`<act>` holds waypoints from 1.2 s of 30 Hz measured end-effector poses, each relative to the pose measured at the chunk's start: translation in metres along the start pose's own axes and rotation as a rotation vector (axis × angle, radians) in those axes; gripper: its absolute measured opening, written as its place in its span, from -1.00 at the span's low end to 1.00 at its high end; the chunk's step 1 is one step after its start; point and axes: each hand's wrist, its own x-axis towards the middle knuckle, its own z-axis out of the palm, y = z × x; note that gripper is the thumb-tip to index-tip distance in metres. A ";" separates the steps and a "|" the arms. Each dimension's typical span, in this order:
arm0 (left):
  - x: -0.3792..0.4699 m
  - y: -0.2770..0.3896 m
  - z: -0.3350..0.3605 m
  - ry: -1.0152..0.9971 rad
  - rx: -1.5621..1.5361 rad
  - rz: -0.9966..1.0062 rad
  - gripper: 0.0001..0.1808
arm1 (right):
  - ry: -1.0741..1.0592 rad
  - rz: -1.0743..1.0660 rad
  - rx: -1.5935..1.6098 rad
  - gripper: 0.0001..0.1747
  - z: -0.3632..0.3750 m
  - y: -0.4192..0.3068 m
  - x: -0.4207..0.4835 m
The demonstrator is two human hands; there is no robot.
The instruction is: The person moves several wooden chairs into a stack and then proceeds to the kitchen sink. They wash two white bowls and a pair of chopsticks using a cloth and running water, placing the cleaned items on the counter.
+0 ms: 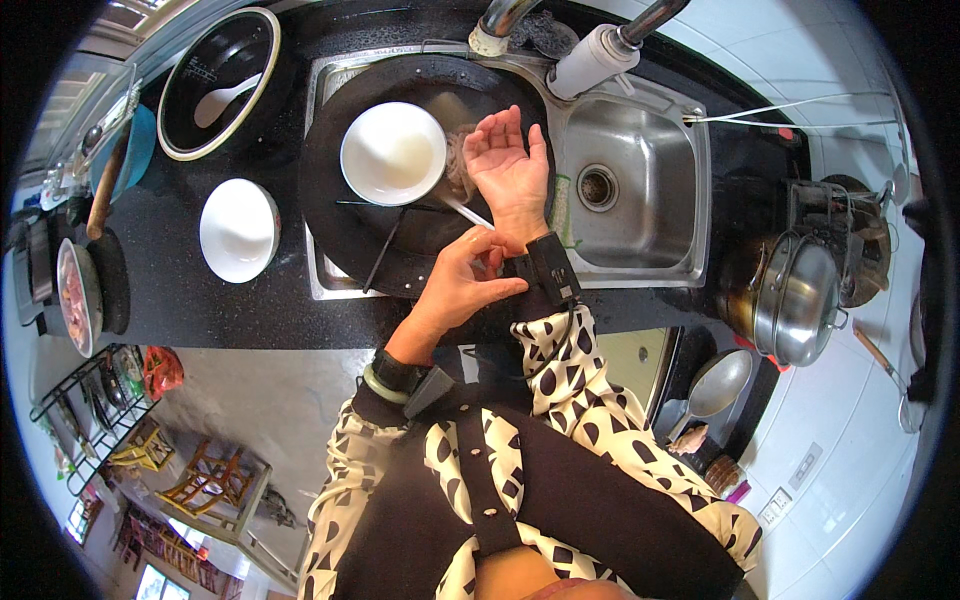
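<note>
My right hand [508,161] is raised palm up over the right side of a large black wok [337,247], its fingers loosely bent and holding nothing. A black wrist strap with a small boxy device [553,268] is around that wrist, and a cable runs from it along the sleeve. My left hand [461,277] reaches across to the strap, fingers and thumb gripping its inner edge. In the wok are a white bowl [394,154] with a little cloudy liquid, a tan stringy scrubber [459,169], a white handle [469,212] and a thin dark rack [386,247].
The wok rests over the left basin of a steel double sink [630,187]. A second white bowl [238,231], a black inner pot [172,112] with a rice paddle [217,105] and a bowl of meat [77,296] stand left. Steel pots [799,300] and a ladle [720,382] are right.
</note>
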 end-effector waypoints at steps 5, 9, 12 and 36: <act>-0.004 0.010 0.000 -0.035 0.212 0.070 -0.59 | 0.089 0.010 0.018 -0.64 -0.008 -0.003 -0.002; -0.004 0.012 0.002 -0.035 0.249 0.136 -0.59 | 0.132 0.025 0.024 -0.61 -0.012 -0.005 -0.003; -0.006 0.008 0.002 -0.028 0.247 0.162 -0.58 | 0.191 0.048 0.035 -0.57 -0.013 -0.005 -0.003; -0.007 0.005 0.004 0.022 0.471 0.273 -0.57 | 0.369 0.027 -0.038 -0.60 -0.014 -0.009 0.001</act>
